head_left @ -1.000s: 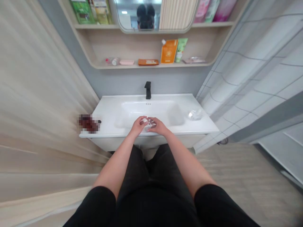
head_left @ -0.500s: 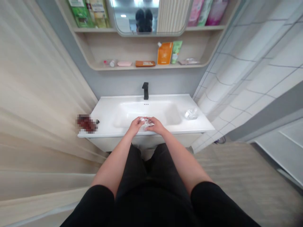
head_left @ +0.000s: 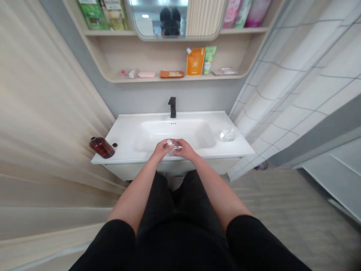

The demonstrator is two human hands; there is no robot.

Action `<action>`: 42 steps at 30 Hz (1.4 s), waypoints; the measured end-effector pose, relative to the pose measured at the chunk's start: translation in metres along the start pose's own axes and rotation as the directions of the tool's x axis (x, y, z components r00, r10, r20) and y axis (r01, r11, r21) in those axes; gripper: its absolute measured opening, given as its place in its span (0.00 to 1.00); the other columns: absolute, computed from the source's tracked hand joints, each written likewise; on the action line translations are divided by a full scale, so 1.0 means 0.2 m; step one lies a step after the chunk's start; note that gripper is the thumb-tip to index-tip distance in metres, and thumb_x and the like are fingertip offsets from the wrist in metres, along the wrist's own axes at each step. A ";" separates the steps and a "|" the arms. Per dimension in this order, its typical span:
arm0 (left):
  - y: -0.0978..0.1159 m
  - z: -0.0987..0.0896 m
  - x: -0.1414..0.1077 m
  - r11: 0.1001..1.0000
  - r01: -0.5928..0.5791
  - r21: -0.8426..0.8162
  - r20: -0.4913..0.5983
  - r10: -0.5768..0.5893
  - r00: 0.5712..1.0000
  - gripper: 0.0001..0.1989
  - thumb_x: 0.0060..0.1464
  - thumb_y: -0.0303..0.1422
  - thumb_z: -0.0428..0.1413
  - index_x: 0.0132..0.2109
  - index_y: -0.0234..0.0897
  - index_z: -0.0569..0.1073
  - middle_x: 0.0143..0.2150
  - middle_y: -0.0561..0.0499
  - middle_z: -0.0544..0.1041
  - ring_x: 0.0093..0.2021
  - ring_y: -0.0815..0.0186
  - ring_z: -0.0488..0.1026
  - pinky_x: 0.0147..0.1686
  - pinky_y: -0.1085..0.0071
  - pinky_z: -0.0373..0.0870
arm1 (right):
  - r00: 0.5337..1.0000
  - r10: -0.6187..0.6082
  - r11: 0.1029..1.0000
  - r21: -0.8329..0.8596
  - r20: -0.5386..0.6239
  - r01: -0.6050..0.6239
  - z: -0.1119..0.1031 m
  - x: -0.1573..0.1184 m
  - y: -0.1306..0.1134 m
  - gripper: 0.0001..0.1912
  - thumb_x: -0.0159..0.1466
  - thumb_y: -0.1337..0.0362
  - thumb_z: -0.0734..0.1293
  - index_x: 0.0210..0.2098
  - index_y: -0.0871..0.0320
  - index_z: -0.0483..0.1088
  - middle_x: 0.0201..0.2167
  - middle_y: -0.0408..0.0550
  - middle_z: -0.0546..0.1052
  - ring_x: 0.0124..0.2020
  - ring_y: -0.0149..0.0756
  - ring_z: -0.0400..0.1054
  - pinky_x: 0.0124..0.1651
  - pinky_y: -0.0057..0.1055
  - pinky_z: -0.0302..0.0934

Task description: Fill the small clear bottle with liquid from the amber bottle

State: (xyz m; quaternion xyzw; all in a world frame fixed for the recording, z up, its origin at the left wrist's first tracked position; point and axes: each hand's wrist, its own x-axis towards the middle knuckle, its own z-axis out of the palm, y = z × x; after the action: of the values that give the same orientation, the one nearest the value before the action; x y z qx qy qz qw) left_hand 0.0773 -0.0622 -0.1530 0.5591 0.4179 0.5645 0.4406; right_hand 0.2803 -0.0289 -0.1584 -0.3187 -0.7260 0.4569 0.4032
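Note:
Over the front of the white sink basin [head_left: 146,130], both hands hold a small clear bottle [head_left: 175,145] with a white top. My left hand [head_left: 161,150] closes its fingers around the left side, by the white part. My right hand [head_left: 186,149] grips the other side, fingers curled. The fingers cover much of the bottle, so its full shape is hidden. To the left, a large amber bottle [head_left: 102,147] stands uncapped on the counter, its small black cap [head_left: 114,145] lying beside it.
A crumpled clear plastic wrapper [head_left: 227,135] lies on the counter's right side. The black faucet [head_left: 172,107] rises behind the basin. Above, a shelf [head_left: 175,78] bears an orange pouch [head_left: 195,61], a green tube [head_left: 209,60] and small items. A beige curtain [head_left: 50,113] hangs at the left.
The hands stay almost in place; the clear bottle between them has turned slightly, and its white top shows more plainly. The view has shifted a little.

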 end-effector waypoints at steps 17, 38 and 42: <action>0.00 0.00 0.00 0.995 0.039 -0.092 -0.015 -0.040 0.999 0.32 0.40 0.47 0.80 0.45 0.41 0.74 0.55 0.42 0.86 0.52 0.55 0.83 0.58 0.54 0.78 | 1.000 0.029 0.999 0.039 0.005 -0.029 -0.01 -0.01 -0.05 0.45 0.45 0.48 0.89 0.57 0.54 0.76 0.60 0.56 0.78 0.60 0.54 0.78 0.60 0.50 0.79; 0.14 -0.09 0.02 0.999 -0.037 0.009 -0.013 0.037 0.999 0.35 0.45 0.42 0.78 0.59 0.38 0.79 0.47 0.44 0.87 0.47 0.57 0.84 0.55 0.57 0.79 | 1.000 0.013 0.999 0.050 -0.005 -0.013 -0.01 0.01 0.06 0.46 0.42 0.49 0.90 0.57 0.52 0.76 0.53 0.53 0.78 0.51 0.48 0.77 0.53 0.48 0.80; 0.27 -0.12 0.05 0.997 -0.079 0.017 -0.091 0.080 0.993 0.29 0.46 0.41 0.77 0.54 0.38 0.81 0.48 0.43 0.88 0.48 0.57 0.84 0.54 0.58 0.79 | 0.999 0.040 0.993 0.107 -0.004 -0.039 0.00 0.01 0.05 0.45 0.42 0.49 0.90 0.56 0.51 0.76 0.52 0.51 0.77 0.51 0.47 0.78 0.52 0.47 0.82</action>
State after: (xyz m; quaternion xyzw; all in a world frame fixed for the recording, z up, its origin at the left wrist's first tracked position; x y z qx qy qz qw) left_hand 0.0525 -0.0660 -0.0988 0.5517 0.4190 0.6037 0.3943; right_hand 0.2805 -0.0232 -0.1680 -0.3122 -0.6929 0.5020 0.4127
